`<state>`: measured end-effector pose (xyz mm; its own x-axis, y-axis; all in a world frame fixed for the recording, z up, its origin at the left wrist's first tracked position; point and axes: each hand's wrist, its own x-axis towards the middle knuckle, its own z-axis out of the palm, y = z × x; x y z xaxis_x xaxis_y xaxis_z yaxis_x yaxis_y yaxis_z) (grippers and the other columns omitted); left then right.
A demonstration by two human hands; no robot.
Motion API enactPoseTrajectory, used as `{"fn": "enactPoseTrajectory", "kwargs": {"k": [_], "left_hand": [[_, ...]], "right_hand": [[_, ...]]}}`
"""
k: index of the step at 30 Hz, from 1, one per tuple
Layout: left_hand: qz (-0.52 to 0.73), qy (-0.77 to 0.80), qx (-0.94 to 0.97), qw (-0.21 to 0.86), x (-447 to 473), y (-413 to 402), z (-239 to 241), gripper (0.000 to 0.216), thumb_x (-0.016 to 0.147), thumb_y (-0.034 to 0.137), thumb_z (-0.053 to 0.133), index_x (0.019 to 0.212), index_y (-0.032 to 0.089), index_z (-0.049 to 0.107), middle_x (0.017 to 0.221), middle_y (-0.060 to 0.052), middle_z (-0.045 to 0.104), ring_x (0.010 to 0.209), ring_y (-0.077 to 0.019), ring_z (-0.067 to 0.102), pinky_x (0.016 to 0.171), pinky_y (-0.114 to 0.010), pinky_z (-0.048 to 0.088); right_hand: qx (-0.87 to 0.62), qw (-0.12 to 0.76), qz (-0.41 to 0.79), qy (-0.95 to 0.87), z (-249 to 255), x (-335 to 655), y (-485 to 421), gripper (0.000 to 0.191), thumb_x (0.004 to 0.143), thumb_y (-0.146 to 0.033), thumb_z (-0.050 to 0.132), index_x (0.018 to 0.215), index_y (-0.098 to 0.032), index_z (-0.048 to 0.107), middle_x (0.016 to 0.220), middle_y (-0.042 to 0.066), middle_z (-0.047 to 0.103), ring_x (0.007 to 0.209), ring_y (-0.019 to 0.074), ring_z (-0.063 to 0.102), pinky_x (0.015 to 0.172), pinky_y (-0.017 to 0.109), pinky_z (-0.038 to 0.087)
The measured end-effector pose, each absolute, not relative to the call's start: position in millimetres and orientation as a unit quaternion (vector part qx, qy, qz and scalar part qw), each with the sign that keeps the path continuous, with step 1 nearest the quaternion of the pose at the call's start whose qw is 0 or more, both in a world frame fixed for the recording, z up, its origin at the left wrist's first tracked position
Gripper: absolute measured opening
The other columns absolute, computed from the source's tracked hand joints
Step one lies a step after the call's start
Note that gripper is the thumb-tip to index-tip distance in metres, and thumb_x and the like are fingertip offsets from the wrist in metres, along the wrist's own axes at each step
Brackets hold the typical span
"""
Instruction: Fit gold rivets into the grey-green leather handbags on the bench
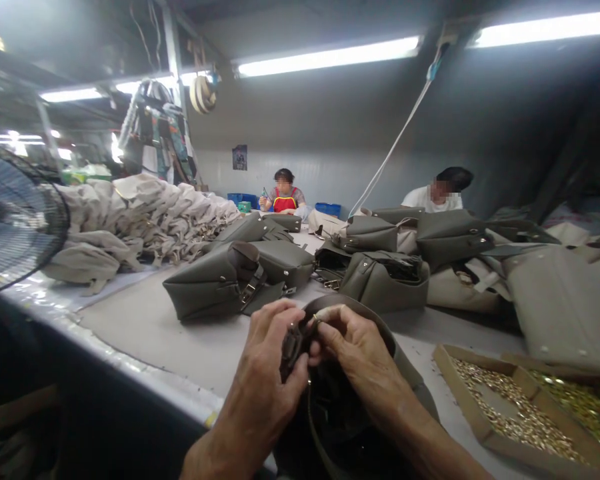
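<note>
Head view looks down at two bare hands close to the near edge of a long pale grey table (pixel 145 327). Left hand (pixel 263 373) and right hand (pixel 360 353) meet in the middle, fingers closed tight on a small dark strap end with a metal buckle (pixel 294 343). It belongs to a dark olive leather bag with a round open top (pixel 350 407), which sits right at the table edge below the hands. Its smooth strap curves up behind the right hand.

To the right, near the bag, lies a flat brown cardboard tray (pixel 480 417) full of tiny shiny gold metal bits. It has low walls and a sharp corner that points toward the hands.

A bare patch of table lies to the left of the hands. Past it rests a soft, plump olive leather bag lying on its side (pixel 210 283), with more bags like it behind. A big heap of pale beige cloth bags (pixel 140 213) fills the far left, wrinkly and floppy. A round black wire fan (pixel 15 220) stands at the left edge.

Two other people (pixel 284 193) sit well apart at the far end
</note>
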<state>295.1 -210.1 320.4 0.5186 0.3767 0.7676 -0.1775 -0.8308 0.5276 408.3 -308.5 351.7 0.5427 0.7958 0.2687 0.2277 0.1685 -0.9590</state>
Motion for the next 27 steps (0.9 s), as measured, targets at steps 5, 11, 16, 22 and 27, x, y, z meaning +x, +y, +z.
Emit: {"fn": "enactPoseTrajectory", "kwargs": {"k": [5, 11, 16, 22, 27], "left_hand": [[0.409, 0.152, 0.839, 0.324, 268, -205, 315, 0.042, 0.085, 0.020, 0.044, 0.126, 0.025, 0.040, 0.120, -0.004, 0.055, 0.107, -0.0190, 0.055, 0.091, -0.033, 0.048], [0.402, 0.151, 0.854, 0.294, 251, -211, 313, 0.032, 0.087, 0.021, 0.049, 0.119, 0.027, 0.047, 0.116, 0.000, 0.057, 0.108, -0.0161, 0.054, 0.094, -0.029, 0.046], [0.399, 0.109, 0.859, 0.302, 253, -223, 298, 0.045, 0.088, 0.011, 0.040, 0.130, 0.025, 0.037, 0.127, -0.003, 0.050, 0.118, -0.0138, 0.047, 0.101, -0.026, 0.041], [0.461, 0.140, 0.821, 0.307, 276, -218, 294, 0.027, 0.090, 0.014, 0.043, 0.115, 0.024, 0.044, 0.107, -0.002, 0.057, 0.101, -0.0140, 0.056, 0.087, -0.024, 0.047], [0.487, 0.129, 0.809, 0.302, 280, -202, 280, 0.040, 0.089, 0.015, 0.049, 0.127, 0.023, 0.037, 0.113, -0.004, 0.059, 0.097, -0.0126, 0.060, 0.079, -0.018, 0.050]], "right_hand": [[-0.634, 0.616, 0.188, -0.430, 348, 404, -307, 0.020, 0.084, -0.034, 0.057, 0.087, -0.015, 0.053, 0.070, 0.001, 0.059, 0.059, 0.0122, 0.058, 0.056, 0.022, 0.051], [-0.646, 0.593, 0.123, -0.464, 348, 408, -299, 0.012, 0.083, -0.028, 0.052, 0.084, -0.016, 0.053, 0.068, 0.000, 0.059, 0.056, 0.0129, 0.058, 0.055, 0.023, 0.051], [-0.646, 0.595, 0.109, -0.466, 348, 412, -290, 0.010, 0.083, -0.026, 0.050, 0.083, -0.017, 0.052, 0.067, 0.000, 0.060, 0.056, 0.0139, 0.059, 0.054, 0.023, 0.051], [-0.624, 0.603, 0.117, -0.483, 342, 418, -288, 0.011, 0.084, -0.029, 0.050, 0.084, -0.017, 0.052, 0.068, 0.000, 0.060, 0.058, 0.0148, 0.060, 0.056, 0.025, 0.051], [-0.632, 0.596, 0.099, -0.486, 339, 426, -285, 0.013, 0.084, -0.031, 0.051, 0.082, -0.018, 0.053, 0.070, 0.001, 0.059, 0.060, 0.0154, 0.059, 0.055, 0.024, 0.048]]}}
